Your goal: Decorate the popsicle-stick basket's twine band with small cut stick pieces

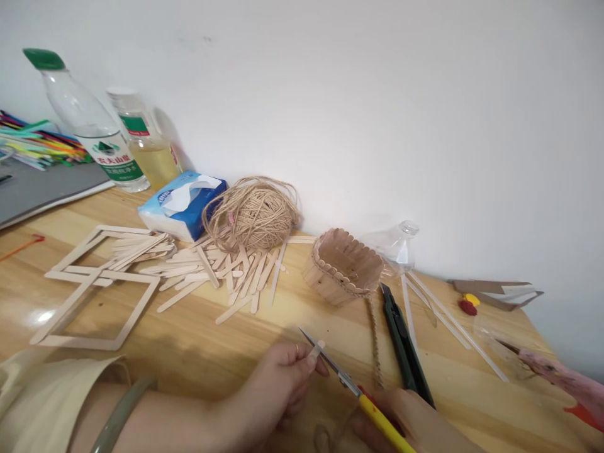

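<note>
Between its thumb and fingers, my left hand (276,384) pinches a short wooden craft stick (319,346), whose rounded tip sticks up. My right hand (413,415) grips scissors (382,423) with yellow and red handles. Their blades are parted and lie at the stick, close to my left fingertips. Whether they touch the wood I cannot tell. Beyond both hands stands a small basket (318,277) of craft sticks with twine around it. A braided twine cord (374,333) runs from it towards my right hand. Beside that hand lies a dark utility knife (402,343).
Loose craft sticks (255,274) lie before a twine ball (264,214) and tissue pack (189,201). Joined stick frames (136,311) are at left, bottles (117,157) behind. Clear strips (453,314), a clear bottle (403,245) and a dark-tipped pink tool (561,374) occupy the right.
</note>
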Demonstrator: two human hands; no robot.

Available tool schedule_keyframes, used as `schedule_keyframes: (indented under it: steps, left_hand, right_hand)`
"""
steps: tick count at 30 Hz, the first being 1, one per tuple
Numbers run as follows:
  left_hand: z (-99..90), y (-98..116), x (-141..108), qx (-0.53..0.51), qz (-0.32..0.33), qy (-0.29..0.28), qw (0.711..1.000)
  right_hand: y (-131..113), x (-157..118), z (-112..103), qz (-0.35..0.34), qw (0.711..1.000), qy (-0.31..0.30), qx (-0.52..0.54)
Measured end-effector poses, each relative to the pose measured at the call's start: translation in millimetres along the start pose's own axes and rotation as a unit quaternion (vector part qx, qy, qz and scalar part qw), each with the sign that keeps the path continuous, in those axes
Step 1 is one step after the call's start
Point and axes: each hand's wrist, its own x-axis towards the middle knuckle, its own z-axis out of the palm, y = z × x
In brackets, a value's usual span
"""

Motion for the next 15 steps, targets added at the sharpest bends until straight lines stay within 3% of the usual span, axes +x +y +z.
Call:
schedule_keyframes:
  steps: [7, 15]
  left_hand:
    - [0.5, 14.7, -4.6, 0.019, -0.073, 0.006, 0.997]
    - [4.7, 21.6, -8.4, 0.027, -0.1, 0.032, 0.994]
  right_hand:
    - [-14.6, 6.4, -15.2, 0.055, 0.995, -0.085, -0.003]
    - [-16.4, 7.4, -15.9, 0.057, 0.995, -0.085, 0.007]
